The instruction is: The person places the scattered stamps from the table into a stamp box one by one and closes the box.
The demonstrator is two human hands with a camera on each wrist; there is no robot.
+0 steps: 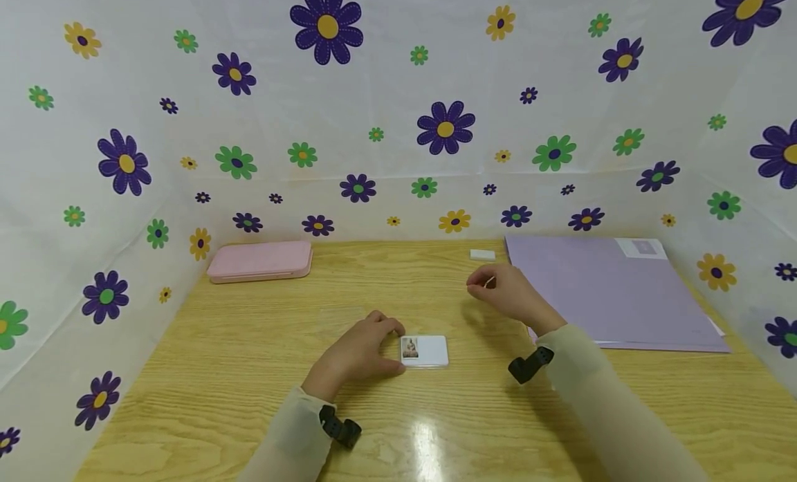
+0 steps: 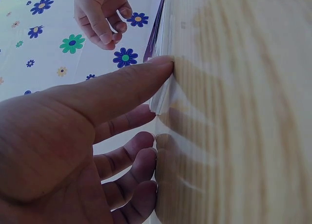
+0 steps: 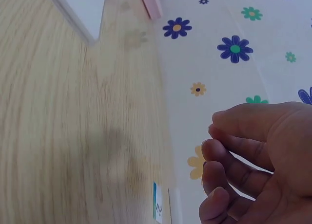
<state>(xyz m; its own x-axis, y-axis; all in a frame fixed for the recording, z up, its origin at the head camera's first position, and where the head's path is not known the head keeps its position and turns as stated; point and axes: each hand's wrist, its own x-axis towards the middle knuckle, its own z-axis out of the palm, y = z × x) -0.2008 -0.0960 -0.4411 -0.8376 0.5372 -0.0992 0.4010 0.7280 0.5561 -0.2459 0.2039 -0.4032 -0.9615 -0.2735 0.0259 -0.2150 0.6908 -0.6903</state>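
Note:
A small flat white card (image 1: 432, 349) in what looks like a clear case lies on the wooden table, with a little picture at its left end. My left hand (image 1: 364, 354) grips its left end between thumb and forefinger. Seen edge-on in the left wrist view, the clear case (image 2: 163, 44) has the thumb tip against it. My right hand (image 1: 507, 292) is raised above the table, right of the card. Its fingers (image 3: 214, 177) are loosely curled, thumb near the forefinger, and nothing shows between them. A white block like an eraser (image 1: 482, 254) lies beyond it.
A pink case (image 1: 260, 261) lies at the back left. The large purple folder (image 1: 610, 295) covers the table's right side, with a white label on its corner. Beyond my left hand is a faint clear sheet (image 1: 339, 319). Flowered cloth (image 1: 386, 74) walls the table in.

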